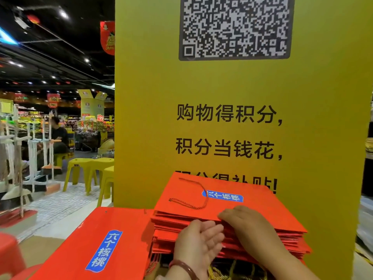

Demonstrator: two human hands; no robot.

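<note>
A tall yellow board with a printed code and black lettering fills the view. At its foot sits a stack of red bags, flat-folded paper carriers piled edge on edge; what carries the pile is hidden beneath it. To the left of the stack, touching its side, lies a loose bag, flat, with its blue sticker facing up.

The work in hand looks like peeling one carrier off the pile. The right hand rests on the near edge of the top bag, its fingers bent down over that edge and gripping it; the thumb is out of sight. The left hand lies palm up just below, fingers loose and fairly straight, their tips against the layered edges and holding nothing.

To do this well, the right fingers should catch only the uppermost sheet, since the edges lie tight together and two could lift as one. The left fingertips can slide into the gap and hold the rest down. The red cord handle loops loose across the top bag beside its blue label, so a lift straight up and toward the body should keep it from snagging.
</note>
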